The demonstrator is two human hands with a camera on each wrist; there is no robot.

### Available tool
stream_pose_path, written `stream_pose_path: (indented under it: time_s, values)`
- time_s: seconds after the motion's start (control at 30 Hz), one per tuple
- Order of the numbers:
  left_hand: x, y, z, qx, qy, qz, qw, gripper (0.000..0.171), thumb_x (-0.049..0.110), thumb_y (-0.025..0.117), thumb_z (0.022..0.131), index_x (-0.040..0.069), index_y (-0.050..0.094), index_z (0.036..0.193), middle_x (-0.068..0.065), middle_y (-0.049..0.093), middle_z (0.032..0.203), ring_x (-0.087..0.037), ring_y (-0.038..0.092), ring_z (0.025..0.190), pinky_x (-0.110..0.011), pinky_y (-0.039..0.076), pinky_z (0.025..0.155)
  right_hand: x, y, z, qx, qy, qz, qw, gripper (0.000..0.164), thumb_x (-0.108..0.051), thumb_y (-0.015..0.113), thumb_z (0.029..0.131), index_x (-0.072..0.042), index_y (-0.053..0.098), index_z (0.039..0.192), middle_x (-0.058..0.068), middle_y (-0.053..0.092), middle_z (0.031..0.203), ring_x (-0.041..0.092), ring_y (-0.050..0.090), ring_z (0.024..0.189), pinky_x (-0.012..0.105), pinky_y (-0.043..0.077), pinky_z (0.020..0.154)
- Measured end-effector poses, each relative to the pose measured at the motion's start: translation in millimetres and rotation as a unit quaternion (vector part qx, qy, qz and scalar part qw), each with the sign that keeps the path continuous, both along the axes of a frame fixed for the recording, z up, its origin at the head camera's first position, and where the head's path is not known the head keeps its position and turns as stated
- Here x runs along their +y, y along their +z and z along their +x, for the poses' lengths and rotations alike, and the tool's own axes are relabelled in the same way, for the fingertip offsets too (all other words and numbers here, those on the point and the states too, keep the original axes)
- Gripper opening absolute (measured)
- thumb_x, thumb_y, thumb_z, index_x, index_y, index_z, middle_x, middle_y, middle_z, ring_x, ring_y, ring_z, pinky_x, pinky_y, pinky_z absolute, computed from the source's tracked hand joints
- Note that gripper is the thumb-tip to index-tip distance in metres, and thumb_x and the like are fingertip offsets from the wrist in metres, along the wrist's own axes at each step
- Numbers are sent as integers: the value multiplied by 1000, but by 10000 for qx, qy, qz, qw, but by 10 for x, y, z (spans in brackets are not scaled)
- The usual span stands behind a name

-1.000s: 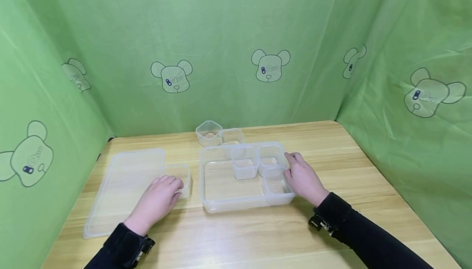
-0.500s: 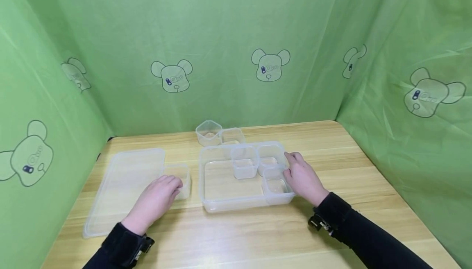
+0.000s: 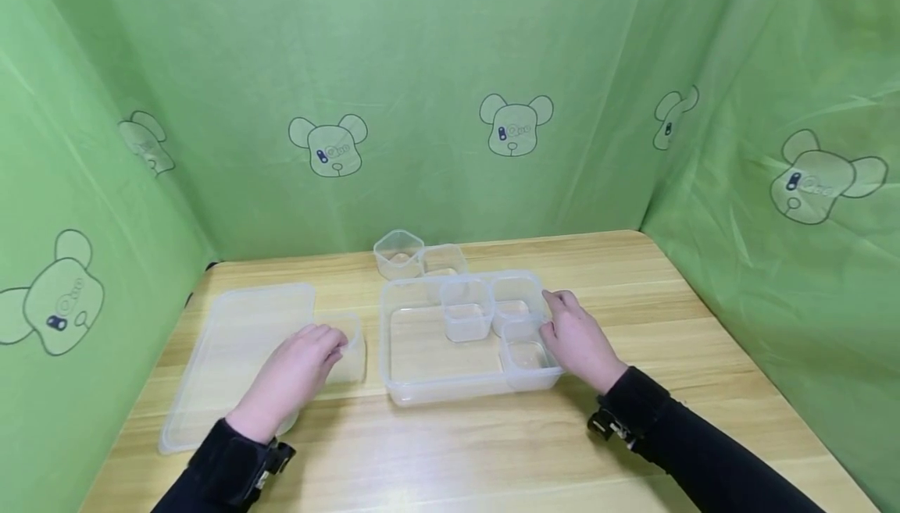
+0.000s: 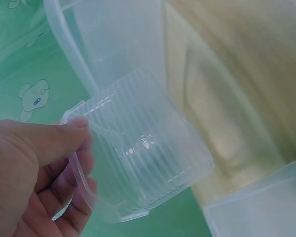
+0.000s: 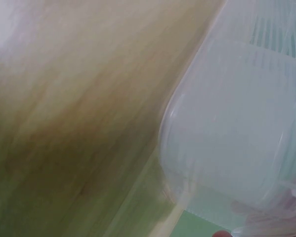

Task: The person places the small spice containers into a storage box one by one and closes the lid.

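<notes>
My left hand (image 3: 291,376) pinches the rim of a small clear plastic container (image 4: 143,143), thumb on one side and fingers on the other in the left wrist view. This container stands between the lid and a large clear rectangular box (image 3: 450,394). At the box's right side, my right hand (image 3: 580,341) holds the rim, its fingers partly hidden by the clear walls. Inside the box's right part sit three small containers: one in the middle (image 3: 467,327), one at the back right (image 3: 516,302) and one at the front right (image 3: 527,357).
A flat translucent lid (image 3: 239,349) lies on the left of the wooden table (image 3: 450,458). Behind the large box stand two more small containers, a left one (image 3: 398,257) and a right one (image 3: 446,259). Green cloth (image 3: 436,44) walls in the table's back and sides.
My left hand has risen slightly, and the small container in it has shifted and tilted a little. My right hand and the large box have stayed still.
</notes>
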State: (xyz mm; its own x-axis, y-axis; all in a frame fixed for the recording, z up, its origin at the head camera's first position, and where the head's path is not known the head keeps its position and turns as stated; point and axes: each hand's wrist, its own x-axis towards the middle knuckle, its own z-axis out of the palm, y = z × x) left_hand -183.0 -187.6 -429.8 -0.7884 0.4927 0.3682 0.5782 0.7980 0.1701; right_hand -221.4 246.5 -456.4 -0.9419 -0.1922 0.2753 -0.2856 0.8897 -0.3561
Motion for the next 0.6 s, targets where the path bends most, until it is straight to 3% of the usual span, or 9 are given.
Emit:
stream_pose_path:
  time_s: [0.6]
  values:
    - [174,397,-128,394,-191,-3,9990,13,3,72,90,5,67,102,-4,69,95,-23,63,88,-38,53,80,-11,6,2,104,31,12,9999,52,-6,54,93,16,45,139,30,52,126,32,63,91,49,55,83]
